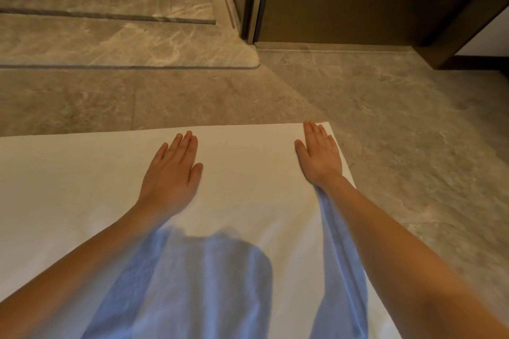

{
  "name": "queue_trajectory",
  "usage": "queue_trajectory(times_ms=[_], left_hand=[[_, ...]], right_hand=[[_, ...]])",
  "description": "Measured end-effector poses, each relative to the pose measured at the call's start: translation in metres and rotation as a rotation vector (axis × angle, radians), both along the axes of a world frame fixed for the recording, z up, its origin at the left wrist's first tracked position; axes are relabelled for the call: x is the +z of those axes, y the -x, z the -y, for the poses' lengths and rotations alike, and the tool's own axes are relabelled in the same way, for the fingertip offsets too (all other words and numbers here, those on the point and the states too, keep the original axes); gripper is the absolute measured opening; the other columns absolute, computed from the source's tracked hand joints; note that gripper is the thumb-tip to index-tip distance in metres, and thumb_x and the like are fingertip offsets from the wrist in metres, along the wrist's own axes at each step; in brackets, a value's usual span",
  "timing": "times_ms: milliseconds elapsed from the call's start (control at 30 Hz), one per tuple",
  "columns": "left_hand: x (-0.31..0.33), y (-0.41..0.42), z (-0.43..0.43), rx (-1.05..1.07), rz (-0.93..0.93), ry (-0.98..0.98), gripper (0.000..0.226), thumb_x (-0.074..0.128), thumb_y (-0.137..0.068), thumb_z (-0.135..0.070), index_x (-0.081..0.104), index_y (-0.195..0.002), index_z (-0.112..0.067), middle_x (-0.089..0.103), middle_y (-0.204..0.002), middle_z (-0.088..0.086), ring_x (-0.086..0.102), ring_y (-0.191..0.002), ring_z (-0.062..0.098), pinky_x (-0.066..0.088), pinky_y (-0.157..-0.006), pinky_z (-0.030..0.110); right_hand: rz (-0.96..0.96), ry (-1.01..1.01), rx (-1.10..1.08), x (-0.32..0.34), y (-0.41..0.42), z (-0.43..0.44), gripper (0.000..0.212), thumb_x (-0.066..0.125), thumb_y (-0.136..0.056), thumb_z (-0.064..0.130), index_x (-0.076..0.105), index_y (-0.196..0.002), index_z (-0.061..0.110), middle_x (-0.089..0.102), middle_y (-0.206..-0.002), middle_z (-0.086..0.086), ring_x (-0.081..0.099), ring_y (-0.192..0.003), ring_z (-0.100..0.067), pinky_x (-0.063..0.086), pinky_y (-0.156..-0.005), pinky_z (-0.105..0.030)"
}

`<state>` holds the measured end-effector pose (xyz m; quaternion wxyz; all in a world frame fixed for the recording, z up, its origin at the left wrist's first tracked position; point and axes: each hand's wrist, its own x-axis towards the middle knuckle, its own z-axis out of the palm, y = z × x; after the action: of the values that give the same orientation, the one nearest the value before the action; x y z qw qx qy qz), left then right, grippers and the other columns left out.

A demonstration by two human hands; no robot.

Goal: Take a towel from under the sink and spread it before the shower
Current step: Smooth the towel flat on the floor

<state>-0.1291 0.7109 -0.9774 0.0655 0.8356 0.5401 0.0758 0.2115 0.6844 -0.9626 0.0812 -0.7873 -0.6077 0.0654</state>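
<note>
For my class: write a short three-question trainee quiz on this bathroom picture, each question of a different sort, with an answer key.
1. True or false: the white towel lies crumpled in a heap.
2. The right hand rests near which part of the towel? A) its far right corner B) its middle C) off it, on the floor
3. Fill in: the left hand lies palm ____ on the towel.

Key: 1 false, it is spread flat; 2 A; 3 down.

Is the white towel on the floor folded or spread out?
Spread out: the white towel lies flat on the stone floor, both hands pressing it.
</note>
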Motion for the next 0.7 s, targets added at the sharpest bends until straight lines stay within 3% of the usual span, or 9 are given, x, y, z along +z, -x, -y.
queue_trajectory(times_ms=[200,267,367,467,600,700], left_hand=[[0.000,0.001,-0.001,-0.010,0.001,0.010,0.066,0.006,-0.097,-0.046,0.009,-0.154,-0.013,0.006,-0.163,0.001,0.000,-0.149,0.013,0.002,-0.121,0.036],[0.000,0.001,-0.001,-0.007,-0.001,0.005,0.067,0.005,-0.096,-0.046,0.010,-0.154,-0.013,0.006,-0.163,0.001,0.001,-0.149,0.013,0.001,-0.121,0.035],[0.004,-0.001,0.000,0.009,0.009,0.034,0.065,0.010,-0.097,-0.043,0.012,-0.154,-0.013,0.008,-0.163,0.002,0.003,-0.149,0.015,0.001,-0.121,0.035],[0.018,-0.005,0.005,-0.005,0.037,0.023,0.058,0.023,-0.100,-0.033,0.016,-0.153,-0.011,0.014,-0.162,0.004,0.007,-0.149,0.016,0.001,-0.121,0.036],[0.034,0.009,0.038,-0.038,0.154,-0.026,0.052,0.028,-0.101,-0.024,0.024,-0.152,-0.012,0.023,-0.160,0.004,0.014,-0.148,0.019,0.006,-0.121,0.038],[0.033,0.038,0.083,-0.022,0.116,-0.005,0.054,0.023,-0.100,-0.028,0.023,-0.152,-0.013,0.020,-0.160,0.003,0.013,-0.149,0.019,0.008,-0.121,0.039]], right_hand=[[-0.016,0.059,-0.127,0.020,0.011,-0.002,0.062,0.023,-0.103,0.040,0.011,-0.155,0.008,0.011,-0.163,-0.008,0.007,-0.150,-0.022,0.007,-0.121,-0.040],[-0.058,-0.030,-0.146,0.033,0.031,0.003,0.059,0.026,-0.104,0.035,0.014,-0.155,0.007,0.014,-0.162,-0.011,0.010,-0.149,-0.022,0.007,-0.120,-0.039],[-0.149,-0.144,0.024,0.045,0.098,0.024,0.057,0.031,-0.104,0.033,0.017,-0.154,0.009,0.017,-0.161,-0.009,0.012,-0.149,-0.020,0.006,-0.120,-0.035],[-0.247,-0.139,0.171,0.044,0.171,0.058,0.056,0.024,-0.104,0.035,0.015,-0.155,0.013,0.015,-0.162,-0.002,0.008,-0.150,-0.016,0.003,-0.121,-0.033],[-0.275,-0.073,0.175,0.039,0.212,0.091,0.053,0.023,-0.105,0.029,0.016,-0.155,0.012,0.015,-0.163,-0.003,0.006,-0.150,-0.016,0.003,-0.121,-0.033],[-0.271,-0.069,0.187,0.041,0.226,0.109,0.053,0.024,-0.105,0.026,0.015,-0.155,0.012,0.015,-0.162,-0.004,0.007,-0.150,-0.017,0.003,-0.122,-0.034]])
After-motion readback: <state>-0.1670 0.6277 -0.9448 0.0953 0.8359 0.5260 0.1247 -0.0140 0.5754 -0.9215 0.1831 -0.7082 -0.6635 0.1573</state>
